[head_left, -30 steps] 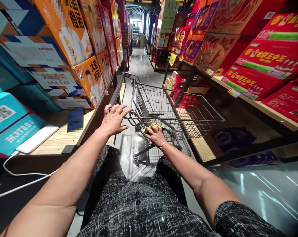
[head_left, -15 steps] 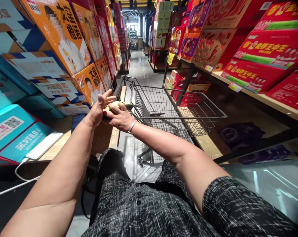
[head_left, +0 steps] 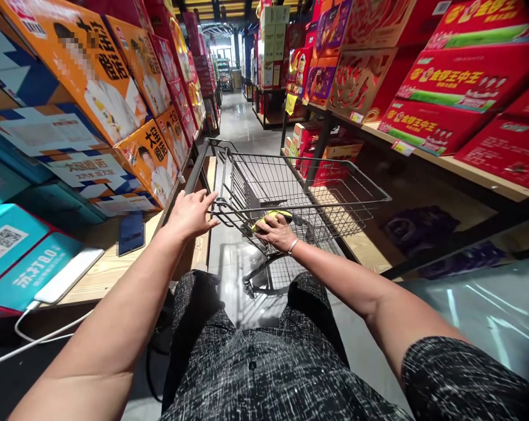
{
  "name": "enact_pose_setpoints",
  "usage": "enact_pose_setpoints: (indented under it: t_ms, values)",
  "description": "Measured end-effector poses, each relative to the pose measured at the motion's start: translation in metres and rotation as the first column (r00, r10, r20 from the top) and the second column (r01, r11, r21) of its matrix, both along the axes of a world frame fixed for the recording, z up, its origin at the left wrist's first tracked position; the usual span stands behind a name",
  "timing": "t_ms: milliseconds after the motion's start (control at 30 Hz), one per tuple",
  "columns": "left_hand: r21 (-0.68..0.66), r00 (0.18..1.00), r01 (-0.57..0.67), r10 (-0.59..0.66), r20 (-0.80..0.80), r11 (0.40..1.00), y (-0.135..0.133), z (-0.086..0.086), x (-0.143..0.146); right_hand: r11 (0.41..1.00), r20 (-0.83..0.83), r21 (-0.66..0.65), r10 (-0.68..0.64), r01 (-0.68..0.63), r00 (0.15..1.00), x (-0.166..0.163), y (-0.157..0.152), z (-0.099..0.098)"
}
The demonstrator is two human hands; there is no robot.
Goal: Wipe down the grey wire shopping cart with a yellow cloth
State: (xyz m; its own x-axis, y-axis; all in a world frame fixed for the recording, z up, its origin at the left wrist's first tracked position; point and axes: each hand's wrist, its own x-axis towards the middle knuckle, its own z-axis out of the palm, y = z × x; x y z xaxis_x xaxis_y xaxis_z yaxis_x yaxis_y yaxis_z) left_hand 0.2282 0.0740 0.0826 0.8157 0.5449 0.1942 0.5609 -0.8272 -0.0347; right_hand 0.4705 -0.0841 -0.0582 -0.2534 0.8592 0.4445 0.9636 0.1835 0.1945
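My right hand (head_left: 276,233) is closed on a small yellow and black object (head_left: 283,214) and holds it against or just in front of the near side of the shopping cart (head_left: 286,181). Its exact kind is hard to make out under my fingers. Over the near end of the cart's dark handle (head_left: 197,166) lies my left hand (head_left: 192,214), palm down. Its fingers are spread and nothing shows in them. The cart's wire basket appears sideways in front of my legs.
Orange drink cartons (head_left: 145,158) and teal boxes (head_left: 49,263) are stacked on the left shelf. A white power bank (head_left: 71,275) with a cable and a dark phone (head_left: 131,233) lie there. Red boxes (head_left: 443,85) fill the right shelf. An aisle (head_left: 238,111) runs ahead.
My hands have parted. The right one has moved right and down with the yellow and black object; the left one has come down onto the cart's handle. The phone on the shelf is now uncovered.
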Motion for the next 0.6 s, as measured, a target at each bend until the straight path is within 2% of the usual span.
enact_pose_setpoints:
  t_ms: [200,267,367,467,533,600]
  values:
    - [0.141,0.995,0.091,-0.085,-0.051,0.986,-0.026,-0.023,0.037,0.966,-0.171,0.236,-0.062,0.102,0.983,-0.015,0.020,0.036]
    - [0.146,0.996,0.089,-0.090,0.000,0.985,-0.028,-0.031,0.041,0.963,-0.206,0.235,-0.083,0.132,0.975,-0.021,0.028,0.042]
    - [0.160,0.994,0.078,-0.090,0.066,0.984,-0.026,-0.039,0.039,0.970,-0.230,0.174,-0.127,0.169,0.965,-0.018,0.031,0.040]
    - [0.170,0.992,0.071,-0.087,0.090,0.983,-0.023,-0.042,0.038,0.950,-0.281,0.128,-0.242,0.286,0.929,0.008,0.020,0.032]
    - [0.171,0.991,0.068,-0.086,0.098,0.983,-0.023,-0.042,0.038,0.906,-0.337,0.096,-0.361,0.413,0.870,0.036,0.005,0.029]
    - [0.177,0.991,0.065,-0.084,0.101,0.982,-0.024,-0.042,0.040,0.838,-0.381,0.049,-0.487,0.544,0.786,0.067,-0.013,0.027]
